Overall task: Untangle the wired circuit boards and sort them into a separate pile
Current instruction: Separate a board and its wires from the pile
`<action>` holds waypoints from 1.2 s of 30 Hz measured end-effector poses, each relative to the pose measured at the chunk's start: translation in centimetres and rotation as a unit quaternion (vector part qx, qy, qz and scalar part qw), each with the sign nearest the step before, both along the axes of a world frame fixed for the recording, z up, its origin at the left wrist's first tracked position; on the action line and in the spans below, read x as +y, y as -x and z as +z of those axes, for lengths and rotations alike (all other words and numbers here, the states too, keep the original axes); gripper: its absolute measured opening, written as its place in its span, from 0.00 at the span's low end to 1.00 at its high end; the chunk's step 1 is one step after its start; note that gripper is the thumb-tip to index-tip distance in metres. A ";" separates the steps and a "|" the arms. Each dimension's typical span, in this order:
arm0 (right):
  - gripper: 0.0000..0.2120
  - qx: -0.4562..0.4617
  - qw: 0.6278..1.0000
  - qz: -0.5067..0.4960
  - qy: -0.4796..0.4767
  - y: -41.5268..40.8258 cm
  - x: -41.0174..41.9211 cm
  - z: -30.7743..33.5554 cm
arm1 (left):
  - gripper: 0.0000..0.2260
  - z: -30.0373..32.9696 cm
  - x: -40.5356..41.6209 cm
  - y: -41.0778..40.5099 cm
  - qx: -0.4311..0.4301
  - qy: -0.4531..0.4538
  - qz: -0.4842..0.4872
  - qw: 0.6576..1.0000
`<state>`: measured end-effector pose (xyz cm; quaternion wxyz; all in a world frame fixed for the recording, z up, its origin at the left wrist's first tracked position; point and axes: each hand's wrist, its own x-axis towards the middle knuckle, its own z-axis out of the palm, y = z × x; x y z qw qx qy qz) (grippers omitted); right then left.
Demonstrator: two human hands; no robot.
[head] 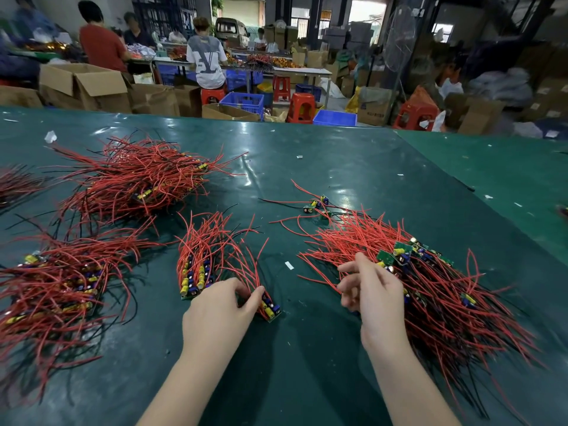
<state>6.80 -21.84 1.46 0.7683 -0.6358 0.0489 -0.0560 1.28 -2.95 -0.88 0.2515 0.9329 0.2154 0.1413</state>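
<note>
The left hand (222,305) holds a narrow grip, fingers curled on the near end of a small bundle (212,265) of wired boards on the green counter (307,348). The right hand (373,290), fingers loosely curled, touches the tangled heap (445,290). Sorted piles (55,287) lie left; both forearms reach forward.

Green table (307,348) strewn with red-wired circuit boards in heaps. Left hand (219,305) pinching boards at the near end of a small neat bundle (212,259), wires fanning away. Right hand (373,295) with loosely curled fingers at the edge of a big tangled heap (445,290) on the right, grip unclear. Two more heaps at left (52,290) and far left (135,176). A few stray boards (316,204) beyond. Past the table: red stools (301,107), blue crates (242,101), cartons, seated people.
</note>
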 end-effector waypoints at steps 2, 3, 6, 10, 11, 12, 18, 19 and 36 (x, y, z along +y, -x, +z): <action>0.19 -0.007 0.999 0.040 0.023 0.5 0.7 -0.2 | 0.14 -0.1 -0.1 -0.1 -0.009 0.023 0.003 1.000; 0.19 -0.010 0.997 0.060 0.038 0.7 1.0 -0.3 | 0.13 -0.1 -0.1 -0.2 -0.026 0.044 0.007 0.999; 0.17 -0.004 0.987 0.134 0.093 1.1 1.7 -0.7 | 0.11 -0.4 -0.2 -0.2 -0.086 0.138 0.018 0.986; 0.07 -0.035 0.968 0.187 0.161 2.0 2.7 -1.5 | 0.09 -0.3 -0.1 -0.6 -0.162 0.273 -0.008 0.948; 0.03 -0.048 0.965 0.184 0.178 2.3 2.9 -1.8 | 0.09 -0.1 -0.2 -0.7 -0.185 0.311 -0.015 0.932; 0.04 -0.056 0.962 0.178 0.199 2.5 3.1 -2.0 | 0.09 0.0 -0.3 -0.7 -0.203 0.346 -0.021 0.916; 0.05 -0.002 0.975 0.212 0.075 2.8 3.8 -2.0 | 0.08 0.6 -1.4 -0.3 -0.240 0.464 -0.052 0.851; 0.04 0.007 0.978 0.206 0.046 2.7 3.7 -1.9 | 0.08 0.7 -1.5 -0.3 -0.243 0.469 -0.054 0.847; 0.09 0.073 0.961 0.249 -0.092 1.6 1.9 -0.1 | 0.11 0.9 -0.6 -0.1 -0.159 0.636 -0.148 0.740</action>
